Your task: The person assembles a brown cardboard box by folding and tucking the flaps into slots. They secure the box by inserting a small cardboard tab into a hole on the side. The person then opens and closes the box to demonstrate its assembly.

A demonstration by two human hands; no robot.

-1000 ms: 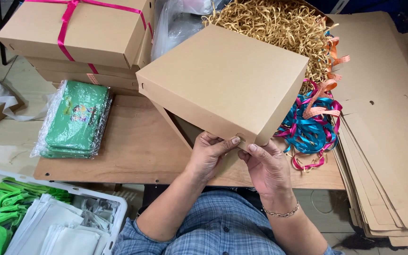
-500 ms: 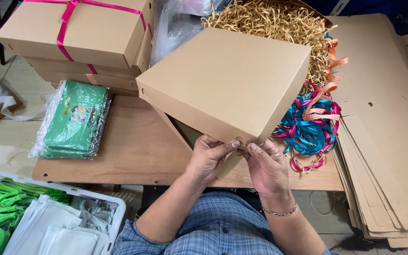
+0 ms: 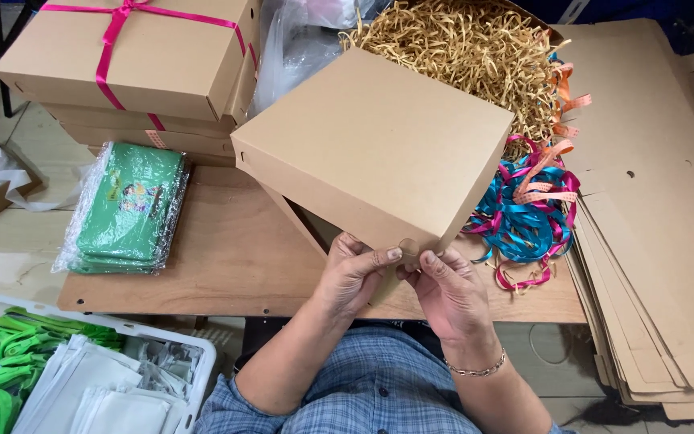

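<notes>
Brown cardboard box tilts above the tabletop; left hand and right hand each keep a pinching grip on its near corner.

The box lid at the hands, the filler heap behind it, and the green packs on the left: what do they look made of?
Box lid: matte brown cardboard, plain, creased at the edges. Filler heap: likely shredded kraft paper, tan crinkled strips. Green packs: contents unclear, perhaps fabric or card, under glossy clear plastic wrap that shows glare and wrinkles.
</notes>
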